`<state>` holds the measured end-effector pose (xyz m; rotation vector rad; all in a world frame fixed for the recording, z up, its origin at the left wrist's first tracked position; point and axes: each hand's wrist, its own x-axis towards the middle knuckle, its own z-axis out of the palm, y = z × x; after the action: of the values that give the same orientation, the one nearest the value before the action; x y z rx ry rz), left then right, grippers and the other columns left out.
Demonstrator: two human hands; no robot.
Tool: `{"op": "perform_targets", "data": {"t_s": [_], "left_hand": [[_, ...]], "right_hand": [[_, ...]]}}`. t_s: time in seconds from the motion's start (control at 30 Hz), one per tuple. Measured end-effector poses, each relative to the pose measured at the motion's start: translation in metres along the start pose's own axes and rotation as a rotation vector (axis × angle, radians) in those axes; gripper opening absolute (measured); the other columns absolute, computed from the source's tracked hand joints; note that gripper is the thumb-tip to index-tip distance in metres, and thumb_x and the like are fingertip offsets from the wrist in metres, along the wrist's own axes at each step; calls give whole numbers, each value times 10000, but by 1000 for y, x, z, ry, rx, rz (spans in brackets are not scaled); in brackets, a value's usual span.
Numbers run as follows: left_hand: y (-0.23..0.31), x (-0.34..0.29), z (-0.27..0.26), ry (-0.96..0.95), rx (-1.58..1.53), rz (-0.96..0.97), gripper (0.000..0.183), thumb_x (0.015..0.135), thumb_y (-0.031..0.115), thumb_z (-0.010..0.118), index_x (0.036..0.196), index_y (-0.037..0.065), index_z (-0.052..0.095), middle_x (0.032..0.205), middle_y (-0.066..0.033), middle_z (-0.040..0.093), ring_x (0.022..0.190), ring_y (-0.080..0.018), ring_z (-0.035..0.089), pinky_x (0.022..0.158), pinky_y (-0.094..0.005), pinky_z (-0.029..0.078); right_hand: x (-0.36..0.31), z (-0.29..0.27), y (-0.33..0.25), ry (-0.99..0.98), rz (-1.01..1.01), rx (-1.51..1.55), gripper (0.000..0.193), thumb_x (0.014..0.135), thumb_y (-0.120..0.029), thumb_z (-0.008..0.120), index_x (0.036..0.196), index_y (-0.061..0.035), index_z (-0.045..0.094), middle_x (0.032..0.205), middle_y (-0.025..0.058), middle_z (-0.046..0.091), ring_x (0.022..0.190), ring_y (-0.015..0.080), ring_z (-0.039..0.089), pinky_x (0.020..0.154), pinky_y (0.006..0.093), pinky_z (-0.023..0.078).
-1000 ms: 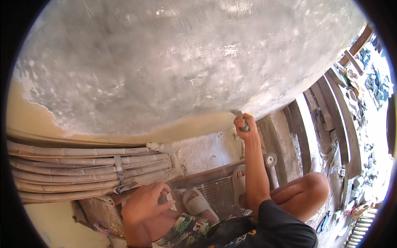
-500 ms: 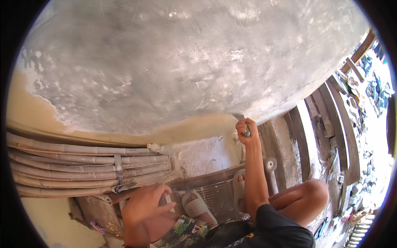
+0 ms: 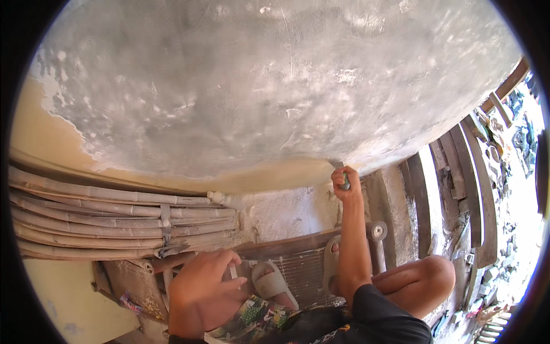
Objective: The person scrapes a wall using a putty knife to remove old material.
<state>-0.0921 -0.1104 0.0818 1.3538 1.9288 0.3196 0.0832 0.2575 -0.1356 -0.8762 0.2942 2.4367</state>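
Observation:
My right hand (image 3: 346,182) is closed round the greenish handle of a putty knife (image 3: 337,164). The knife's metal blade meets the lower edge of the grey, patchy plaster on a wall (image 3: 229,103), beside a strip of yellowish bare surface. Low on the left, above my thigh, my left hand (image 3: 209,278) has bent fingers, with the thumb stretched toward them. A pale, flat-edged thing (image 3: 234,272) shows between thumb and fingers; its kind is mostly hidden by the hand.
Bundled bamboo poles (image 3: 114,221) lie along the wall's foot at left. A slatted wooden seat or rack (image 3: 298,272) is under my sandalled feet. Wooden planks (image 3: 461,172) stand at right, with rubble (image 3: 504,269) beyond them.
The view has shifted a little, so the wall and planks sit slightly further right. My right hand keeps the putty knife at the plaster edge; my left hand stays near my thigh.

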Motion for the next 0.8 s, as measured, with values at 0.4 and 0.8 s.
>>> {"op": "perform_targets", "data": {"t_s": [0.4,0.8], "left_hand": [[-5,4,-2,-25,-26,-1,410,797,370,700,1025,58,563,981,-118,660,904,-303,639,749,-392,498],[-8,4,-2,-3,-20,25,395,793,368,700,1002,62,564,956,-115,655,852,-302,635,723,-393,495]], "right_hand": [[5,-21,-7,-93,-25,-17,154,859,-74,437,711,-32,436,639,40,451,459,120,403,369,235,355],[-16,7,-7,-116,63,54,143,865,-84,436,733,-29,435,665,30,440,481,110,403,373,232,370]]}}
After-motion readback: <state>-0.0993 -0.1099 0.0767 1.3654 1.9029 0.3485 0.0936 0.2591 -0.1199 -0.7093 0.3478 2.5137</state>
